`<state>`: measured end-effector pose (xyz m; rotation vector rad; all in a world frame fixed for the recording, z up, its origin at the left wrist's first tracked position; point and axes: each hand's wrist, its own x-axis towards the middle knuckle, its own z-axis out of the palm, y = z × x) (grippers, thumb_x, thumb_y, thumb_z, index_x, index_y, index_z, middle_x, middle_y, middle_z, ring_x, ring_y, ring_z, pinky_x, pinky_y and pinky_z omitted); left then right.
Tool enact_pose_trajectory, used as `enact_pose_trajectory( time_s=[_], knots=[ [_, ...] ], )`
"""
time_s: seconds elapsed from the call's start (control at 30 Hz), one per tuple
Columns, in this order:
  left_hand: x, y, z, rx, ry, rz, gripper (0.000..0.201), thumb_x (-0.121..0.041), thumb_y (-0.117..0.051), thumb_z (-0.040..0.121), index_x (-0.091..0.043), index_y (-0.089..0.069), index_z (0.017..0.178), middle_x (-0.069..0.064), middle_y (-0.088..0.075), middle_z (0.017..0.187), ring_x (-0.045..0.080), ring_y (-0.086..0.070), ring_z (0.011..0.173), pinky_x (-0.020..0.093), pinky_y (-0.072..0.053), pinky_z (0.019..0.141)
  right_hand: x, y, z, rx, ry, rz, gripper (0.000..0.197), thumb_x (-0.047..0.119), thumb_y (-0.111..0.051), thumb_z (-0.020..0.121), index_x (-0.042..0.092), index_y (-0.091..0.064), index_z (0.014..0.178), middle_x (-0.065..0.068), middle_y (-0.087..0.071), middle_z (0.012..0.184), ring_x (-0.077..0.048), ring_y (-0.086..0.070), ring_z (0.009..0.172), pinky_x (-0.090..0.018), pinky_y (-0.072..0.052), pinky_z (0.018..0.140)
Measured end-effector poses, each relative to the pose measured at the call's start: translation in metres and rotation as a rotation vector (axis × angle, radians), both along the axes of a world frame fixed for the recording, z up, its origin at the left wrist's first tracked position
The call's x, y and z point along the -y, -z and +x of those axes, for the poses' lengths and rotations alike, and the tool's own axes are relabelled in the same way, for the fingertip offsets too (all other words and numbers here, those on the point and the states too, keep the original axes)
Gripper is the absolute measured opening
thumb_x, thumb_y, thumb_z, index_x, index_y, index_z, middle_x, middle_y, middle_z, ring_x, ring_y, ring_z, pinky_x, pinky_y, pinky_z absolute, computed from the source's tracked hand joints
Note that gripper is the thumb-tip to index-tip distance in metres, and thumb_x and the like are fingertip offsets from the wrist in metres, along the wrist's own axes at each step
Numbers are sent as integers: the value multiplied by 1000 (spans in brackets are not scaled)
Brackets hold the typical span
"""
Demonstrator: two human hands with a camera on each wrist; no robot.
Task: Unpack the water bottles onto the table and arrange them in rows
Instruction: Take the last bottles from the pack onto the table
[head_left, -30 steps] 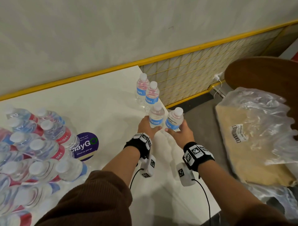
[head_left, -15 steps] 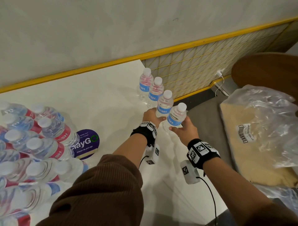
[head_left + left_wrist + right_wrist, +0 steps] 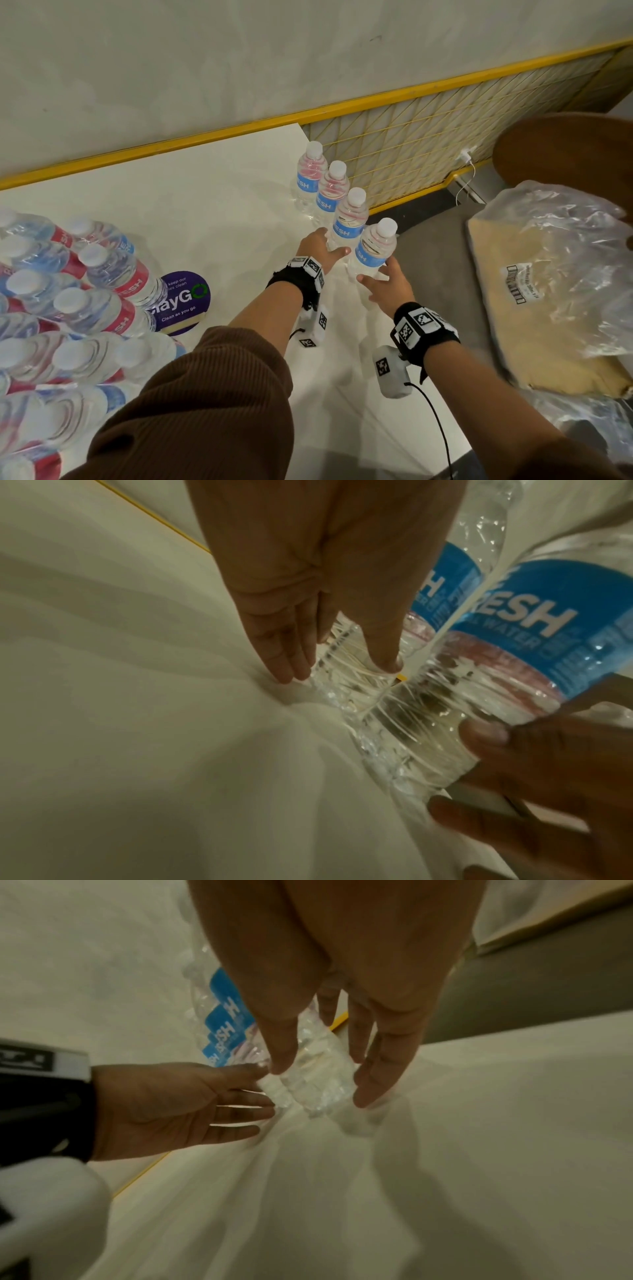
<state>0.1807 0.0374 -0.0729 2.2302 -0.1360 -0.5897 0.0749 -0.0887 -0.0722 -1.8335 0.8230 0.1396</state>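
Observation:
Four clear water bottles with blue labels stand in a line along the right edge of the white table (image 3: 222, 205). My left hand (image 3: 330, 246) is at the base of the third bottle (image 3: 351, 219), its straight fingers (image 3: 281, 656) and thumb touching the ribbed bottom (image 3: 356, 693). My right hand (image 3: 375, 274) flanks the base of the fourth, nearest bottle (image 3: 375, 250), with thumb and straight fingers (image 3: 373, 1085) on either side of it (image 3: 322, 1099). Both bottles stand upright on the table. The first bottle (image 3: 308, 174) and the second (image 3: 332, 188) stand behind them.
A plastic-wrapped pack of several bottles (image 3: 68, 308) lies at the left, beside a round purple sticker (image 3: 181, 301). The table's edge runs just right of the row, above grey floor. A plastic-covered bundle (image 3: 548, 291) and a round brown top (image 3: 565, 147) are at the right.
Both hands carried their bottles forward and set them down behind one another in line with the two standing ones. The fingers have straightened from their grip.

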Motion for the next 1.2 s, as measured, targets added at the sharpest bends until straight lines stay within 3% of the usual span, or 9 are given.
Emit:
enact_pose_trajectory(
  time_s=[0.27, 0.47, 0.67, 0.77, 0.83, 0.97, 1.2],
  knots=[
    [2, 5, -2, 37, 9, 4, 71, -43, -68, 82, -11, -41, 140, 14, -48, 137, 29, -49, 125, 38, -40, 103, -3, 21, -1, 22, 47, -49, 65, 34, -67, 84, 39, -35, 140, -7, -48, 125, -17, -54, 105, -47, -54, 90],
    [5, 8, 5, 52, 33, 52, 65, -41, -60, 88, -9, -41, 140, 18, -47, 136, 32, -49, 124, 39, -40, 104, -1, 30, 3, 3, 48, -53, 64, 39, -67, 82, 43, -36, 137, -11, -51, 117, -21, -58, 98, -46, -54, 89],
    [2, 9, 10, 57, 88, 104, 62, -41, -54, 92, -11, -37, 144, 17, -43, 137, 31, -50, 122, 37, -38, 105, -1, 26, 7, -23, -71, -42, 65, 36, -57, 90, 42, -22, 145, -7, -38, 121, -17, -50, 99, -48, -48, 97],
    [0, 9, 10, 61, 110, 111, 61, -40, -53, 93, -11, -36, 144, 18, -43, 136, 31, -50, 121, 36, -37, 104, -1, 26, 8, -11, -1, -17, 82, 41, -72, 77, 40, -21, 141, -7, -30, 135, -16, -45, 108, -52, -50, 93],
    [-1, 9, 10, 63, 114, 117, 61, -40, -53, 93, -11, -36, 144, 18, -42, 137, 31, -50, 122, 36, -37, 104, -1, 26, 9, -1, 29, -21, 81, 40, -76, 73, 35, -25, 136, -7, -29, 136, -15, -43, 109, -52, -51, 92],
    [0, 9, 9, 58, 119, 126, 62, -40, -53, 93, -11, -35, 145, 17, -41, 138, 31, -49, 123, 37, -38, 105, 1, 27, 9, -14, 37, -10, 67, 35, -72, 80, 37, -31, 133, -5, -30, 127, -14, -43, 106, -50, -50, 94],
    [0, 8, 9, 44, 113, 131, 62, -41, -52, 94, -13, -33, 146, 16, -40, 138, 31, -48, 124, 37, -38, 105, 3, 31, 5, 7, -39, -25, 64, 30, -57, 92, 39, -23, 144, -1, -29, 117, -13, -44, 100, -48, -48, 98]
  ],
)
